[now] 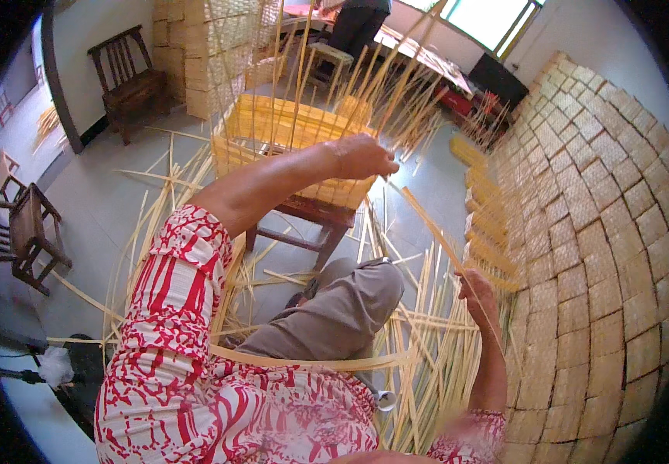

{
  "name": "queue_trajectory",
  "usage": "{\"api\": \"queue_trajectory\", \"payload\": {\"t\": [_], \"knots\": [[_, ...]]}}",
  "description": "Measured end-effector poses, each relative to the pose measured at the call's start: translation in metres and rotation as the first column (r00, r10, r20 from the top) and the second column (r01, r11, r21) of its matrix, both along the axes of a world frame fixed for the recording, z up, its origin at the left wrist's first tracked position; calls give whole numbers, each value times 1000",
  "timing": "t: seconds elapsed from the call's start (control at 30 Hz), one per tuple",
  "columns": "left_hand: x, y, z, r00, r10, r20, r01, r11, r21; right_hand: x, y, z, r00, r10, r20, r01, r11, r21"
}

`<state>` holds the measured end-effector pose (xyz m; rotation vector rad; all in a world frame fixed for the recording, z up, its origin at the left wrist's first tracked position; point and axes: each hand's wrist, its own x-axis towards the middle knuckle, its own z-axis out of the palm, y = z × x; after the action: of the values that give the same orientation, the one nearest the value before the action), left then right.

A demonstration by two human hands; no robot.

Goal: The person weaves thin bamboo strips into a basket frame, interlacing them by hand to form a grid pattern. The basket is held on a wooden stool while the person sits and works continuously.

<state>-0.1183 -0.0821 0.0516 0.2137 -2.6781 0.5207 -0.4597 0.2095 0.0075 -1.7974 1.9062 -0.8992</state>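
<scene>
A half-woven yellow bamboo basket [238, 116] rests on a dark wooden stool [315, 210] in front of me, with long upright strips rising from its rim. My left hand [367, 157] reaches across to the basket's right corner. Its fingers are curled closed; what they hold, if anything, I cannot make out. Lower on the right, my right hand [477, 296] grips a bamboo strip [427, 220], which slants up and left towards the left hand. Another pale strip [319, 361] lies curved across my lap.
Many loose strips [435, 340] lie on the floor to my right. Beyond them, yellow woven pieces [489, 224] line up before a tall stack of woven baskets [582, 255]. Wooden chairs [34, 224] stand at left. A person [358, 27] is at the far table.
</scene>
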Motion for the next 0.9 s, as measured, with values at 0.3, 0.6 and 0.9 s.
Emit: {"api": "queue_trajectory", "payload": {"t": [0.3,0.6,0.9], "knots": [[48,6,-38,962,-163,-220,143,984,-103,84,-46,65,931,229,-283,-306,913,-268],[67,33,-28,980,24,-198,-16,999,38,142,-140,63,898,196,-393,-298,929,-218],[83,-10,33,672,196,-714,89,936,341,134,-190,27,796,80,-600,-284,925,-254]]}}
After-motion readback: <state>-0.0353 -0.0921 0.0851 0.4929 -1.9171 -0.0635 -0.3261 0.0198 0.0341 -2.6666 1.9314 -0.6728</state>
